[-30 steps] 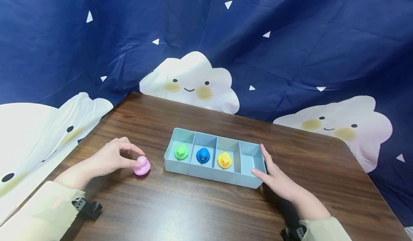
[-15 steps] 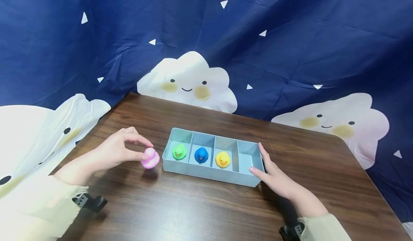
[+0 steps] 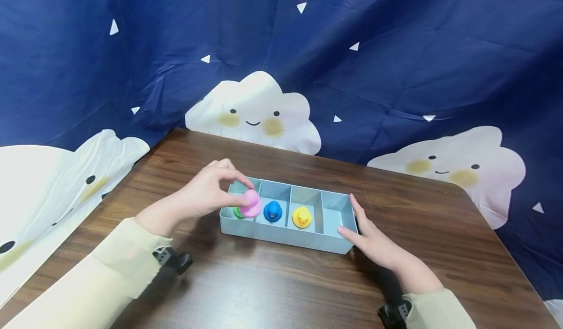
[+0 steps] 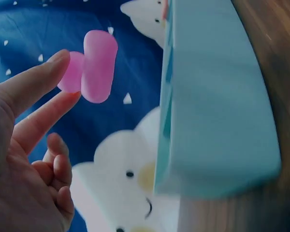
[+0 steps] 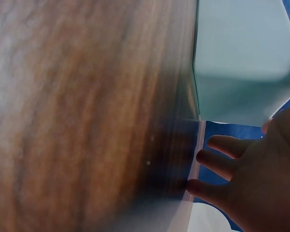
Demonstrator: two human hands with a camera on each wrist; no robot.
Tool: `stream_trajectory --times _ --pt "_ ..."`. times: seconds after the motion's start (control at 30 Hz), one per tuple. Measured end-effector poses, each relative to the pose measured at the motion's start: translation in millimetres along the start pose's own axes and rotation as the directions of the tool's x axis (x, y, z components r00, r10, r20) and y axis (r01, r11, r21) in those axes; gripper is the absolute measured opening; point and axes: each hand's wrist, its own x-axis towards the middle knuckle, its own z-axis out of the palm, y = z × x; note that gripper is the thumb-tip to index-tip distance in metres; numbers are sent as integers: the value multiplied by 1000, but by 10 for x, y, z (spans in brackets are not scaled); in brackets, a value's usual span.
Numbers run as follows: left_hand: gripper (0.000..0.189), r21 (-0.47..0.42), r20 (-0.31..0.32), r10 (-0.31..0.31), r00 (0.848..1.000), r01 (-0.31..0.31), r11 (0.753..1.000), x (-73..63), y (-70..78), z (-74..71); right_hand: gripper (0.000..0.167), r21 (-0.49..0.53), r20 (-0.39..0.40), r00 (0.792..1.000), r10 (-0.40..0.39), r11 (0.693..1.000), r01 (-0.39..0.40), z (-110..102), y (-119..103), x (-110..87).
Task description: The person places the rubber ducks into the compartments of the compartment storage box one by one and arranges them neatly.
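My left hand (image 3: 204,194) pinches a pink rubber duck (image 3: 250,204) between thumb and index finger, over the left end of a pale blue divided box (image 3: 281,237). In the left wrist view the pink duck shows above the box's rim level, its other fingers loosely curled. Below it, a green rubber duck (image 3: 238,213) is mostly hidden in the leftmost compartment. A blue duck (image 3: 272,212) and a yellow duck (image 3: 301,217) sit in the two middle compartments; the rightmost holds nothing. My right hand (image 3: 378,246) grips the box's right end, thumb over the front rim.
The box stands on a dark brown wooden table (image 3: 264,285). Behind the table hangs a navy curtain (image 3: 246,21) printed with white clouds and triangles. Each wrist wears a small black camera (image 3: 173,260).
My left hand has lifted the pink duck off the table and carried it right, over the box's left end, covering much of the green duck. The right hand keeps its place on the box.
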Motion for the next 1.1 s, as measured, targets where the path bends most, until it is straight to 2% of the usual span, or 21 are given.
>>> stream_trajectory --times 0.17,0.37,0.73,0.87,1.1 --pt "31 -15 9 -9 1000 9 1000 220 149 214 88 -10 -1 1000 7 1000 -7 -3 5 -3" --pt "30 -31 62 -11 998 13 999 419 260 454 87 -7 1 1000 1 1000 -1 5 3 -1" --pt "25 -1 123 32 992 -32 999 742 465 801 87 -15 -10 1000 13 1000 -13 -6 13 -35" --pt "25 31 138 43 990 -48 998 836 516 939 87 -21 -11 1000 15 1000 -15 -14 34 -35" --pt "23 39 157 57 986 -64 997 906 560 1126 88 -26 -14 1000 -6 1000 5 -8 46 -8"
